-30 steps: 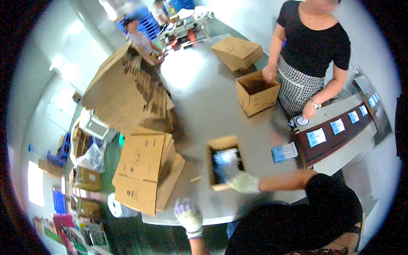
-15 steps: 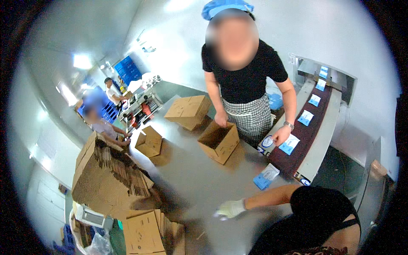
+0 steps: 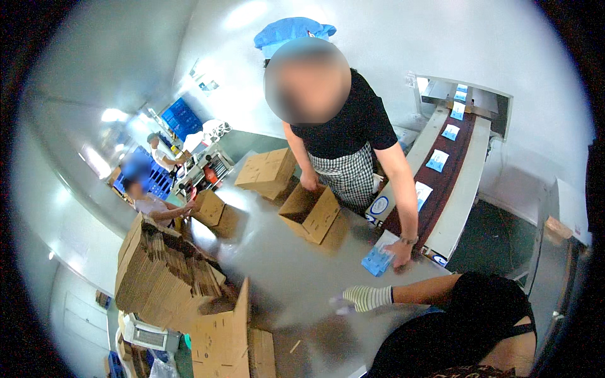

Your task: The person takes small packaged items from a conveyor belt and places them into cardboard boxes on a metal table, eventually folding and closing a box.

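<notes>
My right hand (image 3: 360,300), in a pale glove with a striped cuff, reaches in from the lower right over the grey table (image 3: 302,277). Its blurred fingers look stretched and apart, with nothing visible in them. My left hand is not in view. At the lower left stands a cardboard carton (image 3: 217,343) with one flap upright, apart from my right hand. Closest to that hand are blue-and-white packets (image 3: 378,255) at the conveyor's near end, where a co-worker's hand (image 3: 401,252) touches them. The co-worker's other hand is at an open cardboard box (image 3: 310,214).
A conveyor belt (image 3: 435,183) carries several packets from a wall opening. A tall stack of flattened cartons (image 3: 161,277) leans at the left. Further boxes stand near a closed carton (image 3: 268,169) on the far side. Two more people work at the far left.
The view has shifted. A flap of the near carton now stands up. The co-worker's hand has come down onto the near packets, and my right hand sits a little further right and higher in view.
</notes>
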The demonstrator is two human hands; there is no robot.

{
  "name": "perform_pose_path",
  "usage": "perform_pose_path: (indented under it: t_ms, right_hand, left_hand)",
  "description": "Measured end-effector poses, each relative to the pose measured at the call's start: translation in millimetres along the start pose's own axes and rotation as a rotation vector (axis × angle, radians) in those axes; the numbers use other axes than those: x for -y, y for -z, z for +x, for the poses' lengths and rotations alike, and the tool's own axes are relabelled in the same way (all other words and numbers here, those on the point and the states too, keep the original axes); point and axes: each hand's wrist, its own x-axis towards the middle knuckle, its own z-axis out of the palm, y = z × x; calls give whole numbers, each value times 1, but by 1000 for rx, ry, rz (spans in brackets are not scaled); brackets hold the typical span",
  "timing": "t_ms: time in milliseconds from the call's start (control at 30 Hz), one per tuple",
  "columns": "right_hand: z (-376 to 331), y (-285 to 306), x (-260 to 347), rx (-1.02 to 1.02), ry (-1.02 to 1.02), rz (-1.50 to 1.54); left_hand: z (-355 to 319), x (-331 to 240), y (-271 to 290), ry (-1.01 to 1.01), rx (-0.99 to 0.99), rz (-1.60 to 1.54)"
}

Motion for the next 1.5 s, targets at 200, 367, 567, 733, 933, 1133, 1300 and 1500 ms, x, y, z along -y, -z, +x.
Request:
perform_pose_path:
  t_ms: [200, 367, 567, 733, 933, 1133, 1300, 1500]
  right_hand:
    - [15, 9, -82, -436, 27, 526]
    - [-10, 54, -77, -441, -185, 555]
    - [-58, 66, -43, -483, -477, 613]
    - [-60, 96, -39, -329, -403, 320]
    - [-61, 123, -26, 55, -229, 398]
    - [-77, 90, -25, 206, -125, 467]
    - [-83, 73, -43, 54, -244, 86]
    - [-92, 98, -53, 121, -203, 304]
  left_hand:
    - [-26, -52, -17, 580, 185, -654]
    - [-88, -74, -53, 952, 304, -812]
    - [-122, -102, -71, 1163, 249, -968]
    - [-110, -121, -76, 1233, 131, -826]
    - [-94, -147, -69, 1302, 102, -534]
    - [-78, -204, -64, 942, 575, -221]
    - [-64, -248, -70, 498, 1160, -137]
    - [-59, -253, -101, 288, 1245, -170]
